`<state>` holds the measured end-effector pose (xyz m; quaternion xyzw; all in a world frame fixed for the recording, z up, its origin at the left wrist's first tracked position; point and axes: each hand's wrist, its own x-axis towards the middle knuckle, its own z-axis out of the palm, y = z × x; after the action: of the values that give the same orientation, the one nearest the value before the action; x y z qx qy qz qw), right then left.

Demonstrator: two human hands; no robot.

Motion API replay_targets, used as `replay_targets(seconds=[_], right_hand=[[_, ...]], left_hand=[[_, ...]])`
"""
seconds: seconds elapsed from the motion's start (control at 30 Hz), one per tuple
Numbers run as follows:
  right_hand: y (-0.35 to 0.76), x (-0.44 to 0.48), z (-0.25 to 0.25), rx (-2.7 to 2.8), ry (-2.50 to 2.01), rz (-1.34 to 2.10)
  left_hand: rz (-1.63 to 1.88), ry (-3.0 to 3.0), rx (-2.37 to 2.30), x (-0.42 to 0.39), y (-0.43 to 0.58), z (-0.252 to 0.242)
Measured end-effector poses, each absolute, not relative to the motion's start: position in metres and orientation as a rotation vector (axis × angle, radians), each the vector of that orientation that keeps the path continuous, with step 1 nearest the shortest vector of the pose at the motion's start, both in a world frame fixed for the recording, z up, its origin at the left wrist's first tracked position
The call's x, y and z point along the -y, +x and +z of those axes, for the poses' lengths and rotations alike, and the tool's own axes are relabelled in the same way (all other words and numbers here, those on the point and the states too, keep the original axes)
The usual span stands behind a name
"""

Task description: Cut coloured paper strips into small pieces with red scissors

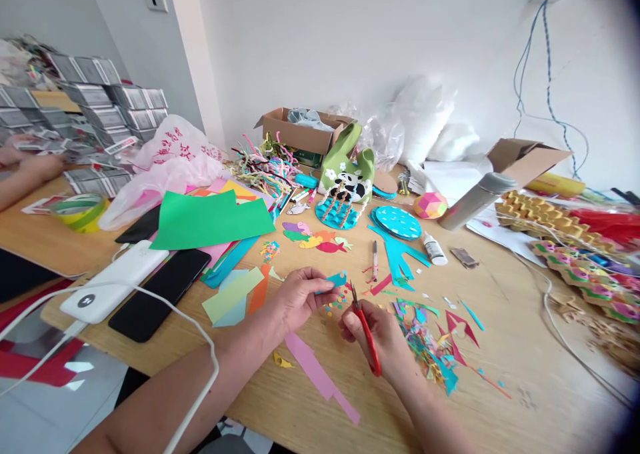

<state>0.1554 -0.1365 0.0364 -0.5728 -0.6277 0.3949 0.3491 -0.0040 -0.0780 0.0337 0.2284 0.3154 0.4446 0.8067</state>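
Between the thumb and fingers of my left hand [303, 297] is a small blue paper piece [339, 279]. My right hand [380, 334] grips red-handled scissors [369, 341], their tips pointing up just right of the blue piece and apart from it. Below the blue piece lie tiny coloured paper dots [336, 302]. Behind my hands rest several paper fish [313, 241] in different colours. A pen [375, 261] lies beyond the scissors, and a heap of paper scraps [425, 341] spreads to the right of my right hand. A pink paper strip [323, 377] lies below my left wrist.
Green paper [215, 221] covers a stack at left, near a black phone [160, 294] and a white power bank [115, 282] with a cable crossing my left forearm. A grey flask [477, 201] and small white bottle [435, 249] stand right. Another person's hand [43, 166] shows far left.
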Motion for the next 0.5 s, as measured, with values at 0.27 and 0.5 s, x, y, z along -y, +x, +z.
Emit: replay_targets(seconds=[0.27, 0.5], right_hand=[[0.1540, 0.1357, 0.0365, 1.631, -1.523, 1.182], [0.1546, 0.1347, 0.0345, 1.475, -1.545, 1.321]], left_hand=[[0.987, 0.528, -0.678, 0.0837, -0.0014, 0.0364], [0.966, 0.594, -0.666, 0.0869, 0.0004, 0.0334]])
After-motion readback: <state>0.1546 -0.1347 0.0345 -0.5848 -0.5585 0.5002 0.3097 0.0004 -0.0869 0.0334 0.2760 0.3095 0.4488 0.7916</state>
